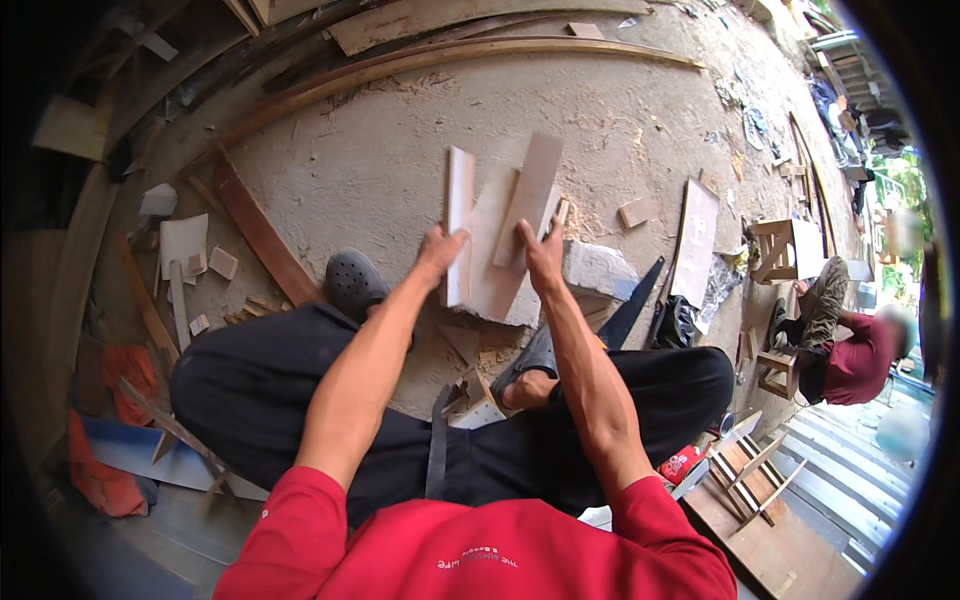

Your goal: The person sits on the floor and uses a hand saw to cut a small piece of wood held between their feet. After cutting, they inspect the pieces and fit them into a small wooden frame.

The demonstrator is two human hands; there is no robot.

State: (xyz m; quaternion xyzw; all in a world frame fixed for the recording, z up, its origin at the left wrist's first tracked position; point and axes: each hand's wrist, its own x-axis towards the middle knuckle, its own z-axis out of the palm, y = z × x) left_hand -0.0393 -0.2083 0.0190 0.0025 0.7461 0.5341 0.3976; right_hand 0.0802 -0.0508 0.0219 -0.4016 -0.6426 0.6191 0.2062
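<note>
1. Narrow board (458, 215), head view: in the left hand (438, 252), in front of the body near mid-picture. Left fingers closed on its outer edge, thumb against the pale face. Long axis points away from the person.
2. Flat board (532, 190), head view: in the right hand (542, 252), somewhat blurred. Right fingers narrow, gripping its right edge toward the near end. Board slants, far end to the right.
3. Pale board (485, 245): between the two hands, partly hidden by the flat board. Whether those two touch, cannot tell from this angle.
4. Pale grey block (600, 268): just right of the right hand, above the floor (370, 150). Small wood offcut (637, 211) lies beyond it.
5. Handsaw (632, 300): dark blade, tip directed away and to the right, near the right knee.
6. Grey clogs (352, 280) on both feet. Reddish-brown board (262, 230) lies to the left of the left one.
7. Right side: light panel (695, 235), crumpled clear plastic (722, 285) just beside it. Farther out, a seated co-worker (858, 362) in a dark red top; wooden stool (805, 250) nearby.
8. Lower right: red can (680, 463). Lower left: orange cloth (100, 480). Upper part: long plank (540, 44) across the floor.
</note>
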